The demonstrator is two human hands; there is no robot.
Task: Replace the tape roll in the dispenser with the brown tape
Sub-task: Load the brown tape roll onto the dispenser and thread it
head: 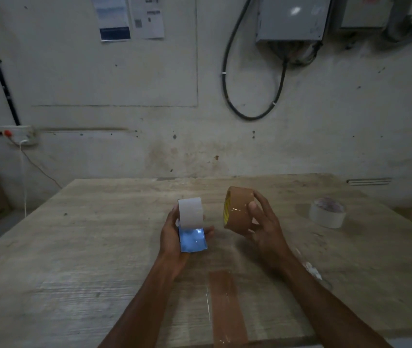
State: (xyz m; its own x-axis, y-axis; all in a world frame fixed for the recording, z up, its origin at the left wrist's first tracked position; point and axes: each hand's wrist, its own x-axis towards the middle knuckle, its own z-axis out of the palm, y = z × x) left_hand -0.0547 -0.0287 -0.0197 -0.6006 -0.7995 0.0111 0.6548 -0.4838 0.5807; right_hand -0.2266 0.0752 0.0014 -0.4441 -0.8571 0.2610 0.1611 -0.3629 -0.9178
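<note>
Glossy brown tape roll (240, 208), a squat ring on edge, core pointing sideways, gripped in the right hand (266, 228); just left of it the left hand (169, 234) clutches the blue dispenser (193, 241) carrying a smooth white roll (190, 212), above the grainy bench (87, 234)

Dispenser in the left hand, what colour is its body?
The dispenser is blue, with glare; head view.

A brown strip (227, 305) lies on the wooden table (74, 247) (near edge); black cable (250, 118) loops behind.
</note>
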